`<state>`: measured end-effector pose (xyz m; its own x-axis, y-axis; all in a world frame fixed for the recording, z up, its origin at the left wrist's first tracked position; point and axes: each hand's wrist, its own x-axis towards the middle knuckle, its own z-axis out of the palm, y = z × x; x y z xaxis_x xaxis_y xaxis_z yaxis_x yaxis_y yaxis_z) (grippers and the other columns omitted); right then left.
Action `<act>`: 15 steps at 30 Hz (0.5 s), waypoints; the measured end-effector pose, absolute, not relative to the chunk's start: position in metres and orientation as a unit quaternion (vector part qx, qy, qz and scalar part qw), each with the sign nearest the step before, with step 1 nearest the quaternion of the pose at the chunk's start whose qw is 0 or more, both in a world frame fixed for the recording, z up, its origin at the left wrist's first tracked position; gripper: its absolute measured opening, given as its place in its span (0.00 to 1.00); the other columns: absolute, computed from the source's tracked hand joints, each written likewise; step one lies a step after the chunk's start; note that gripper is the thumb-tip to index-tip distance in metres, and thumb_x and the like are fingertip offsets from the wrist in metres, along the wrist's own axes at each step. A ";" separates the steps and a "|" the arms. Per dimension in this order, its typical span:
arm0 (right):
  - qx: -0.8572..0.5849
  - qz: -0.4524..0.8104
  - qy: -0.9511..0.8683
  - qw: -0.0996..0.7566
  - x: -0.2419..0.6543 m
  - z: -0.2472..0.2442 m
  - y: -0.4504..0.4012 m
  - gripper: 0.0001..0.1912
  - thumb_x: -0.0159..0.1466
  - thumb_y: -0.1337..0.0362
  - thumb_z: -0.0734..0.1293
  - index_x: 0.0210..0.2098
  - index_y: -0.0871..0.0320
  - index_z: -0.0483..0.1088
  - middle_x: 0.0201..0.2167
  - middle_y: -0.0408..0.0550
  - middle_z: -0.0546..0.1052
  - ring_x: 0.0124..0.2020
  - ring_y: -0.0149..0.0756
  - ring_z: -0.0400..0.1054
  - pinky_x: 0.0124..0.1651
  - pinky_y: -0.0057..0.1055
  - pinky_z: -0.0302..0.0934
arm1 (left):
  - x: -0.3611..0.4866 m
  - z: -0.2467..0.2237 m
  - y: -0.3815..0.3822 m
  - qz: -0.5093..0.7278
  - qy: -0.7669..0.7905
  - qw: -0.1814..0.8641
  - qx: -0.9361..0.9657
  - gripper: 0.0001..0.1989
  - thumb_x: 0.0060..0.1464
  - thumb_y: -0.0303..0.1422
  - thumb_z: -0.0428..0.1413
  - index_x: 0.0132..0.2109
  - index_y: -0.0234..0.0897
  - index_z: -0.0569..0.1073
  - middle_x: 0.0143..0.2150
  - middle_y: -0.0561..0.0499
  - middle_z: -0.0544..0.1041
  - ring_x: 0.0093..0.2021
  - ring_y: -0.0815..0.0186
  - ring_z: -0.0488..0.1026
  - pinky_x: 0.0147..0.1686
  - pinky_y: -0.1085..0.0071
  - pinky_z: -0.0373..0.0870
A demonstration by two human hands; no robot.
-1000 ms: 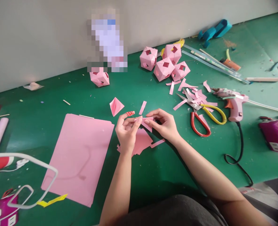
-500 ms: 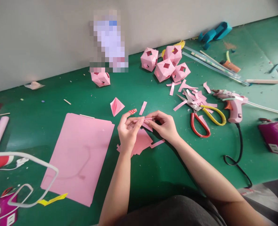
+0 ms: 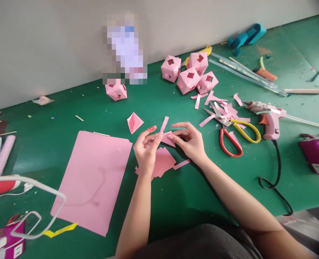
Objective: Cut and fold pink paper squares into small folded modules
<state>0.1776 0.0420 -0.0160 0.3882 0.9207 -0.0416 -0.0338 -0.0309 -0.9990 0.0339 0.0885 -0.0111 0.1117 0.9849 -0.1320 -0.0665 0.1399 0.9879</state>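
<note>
Between my hands is a small piece of pink paper [image 3: 168, 139], apparently folded. My left hand [image 3: 145, 153] pinches its left end between thumb and fingers; red tape is wrapped round one fingertip. My right hand [image 3: 189, 143] has its thumb against the right end, with the index finger raised away and the others curled behind. Below them lies a stack of cut pink paper pieces [image 3: 163, 162], partly covered by my left hand. A narrow pink strip [image 3: 164, 124] is just beyond my fingers. Farther off stands a folded pink paper piece [image 3: 134, 123].
Left lies a stack of pink sheets [image 3: 94, 180]. Scissors [image 3: 224, 124], pink scraps [image 3: 229, 111] and a glue gun [image 3: 270, 118] with its black cord are on the right. Several pink paper balls [image 3: 188, 80] sit at the back. A white bent frame [image 3: 62, 196] reaches in at left.
My right index finger has lifted off the paper and spread away. The paper has tilted so that more of its flat face shows. My left hand keeps its pinch.
</note>
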 end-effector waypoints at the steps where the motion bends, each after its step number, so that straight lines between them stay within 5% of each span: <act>1: -0.588 0.409 -0.369 0.592 0.177 -0.016 0.042 0.21 0.58 0.52 0.76 0.47 0.54 0.72 0.32 0.44 0.82 0.31 0.34 0.76 0.38 0.33 0.72 | 0.034 -0.011 0.089 0.451 0.481 0.580 0.478 0.18 0.53 0.36 0.67 0.49 0.39 0.76 0.39 0.48 0.83 0.44 0.59 0.82 0.46 0.63 0.80; 15: -0.572 0.436 -0.362 0.593 0.179 -0.019 0.042 0.18 0.57 0.53 0.77 0.42 0.54 0.75 0.34 0.46 0.82 0.36 0.38 0.79 0.40 0.35 0.75 | 0.035 -0.014 0.086 0.442 0.459 0.552 0.538 0.17 0.54 0.34 0.65 0.49 0.39 0.73 0.37 0.49 0.82 0.40 0.62 0.81 0.44 0.64 0.77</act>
